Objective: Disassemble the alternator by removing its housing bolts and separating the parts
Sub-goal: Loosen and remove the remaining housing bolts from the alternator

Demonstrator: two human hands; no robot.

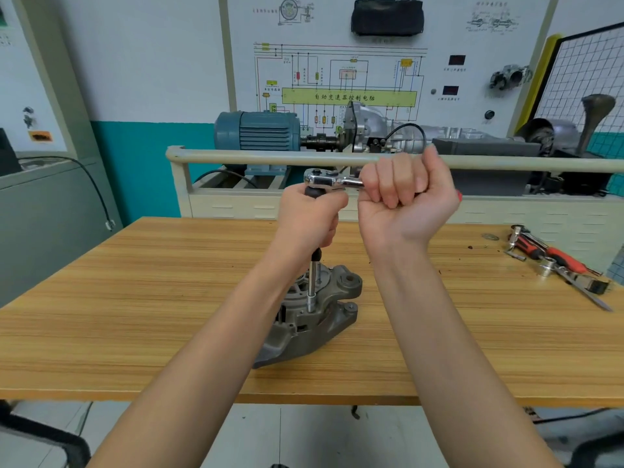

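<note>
The alternator [312, 319] stands near the middle of the desk [135, 298], a little toward the front edge, and its two housing halves are still joined, with no gap opened between them. No loose bolt shows on the wood around it, so the job looks to be at an early stage: a housing bolt is being worked, and the rest of the bolts plus the splitting of the halves are, by my reading, still to do. How many bolts are already out cannot be told, since the left forearm covers much of the casting.

A ratchet wrench [332, 180] sits on a long extension bar [312, 288] that runs straight down to a socket seated on the top of the housing, beside the mounting ear. The left hand [309, 219] is curled round the upper part of the extension just under the ratchet head, steadying it upright. The right hand [403, 197] is closed in a fist round the ratchet handle, which points to the right, level with the desk's far edge. Both hands are thus well above the alternator, the left directly over it and the right off to its right side.

Spare tools [553, 261], a red-handled driver among them, lie near the desk's right edge, well apart from the work.
</note>
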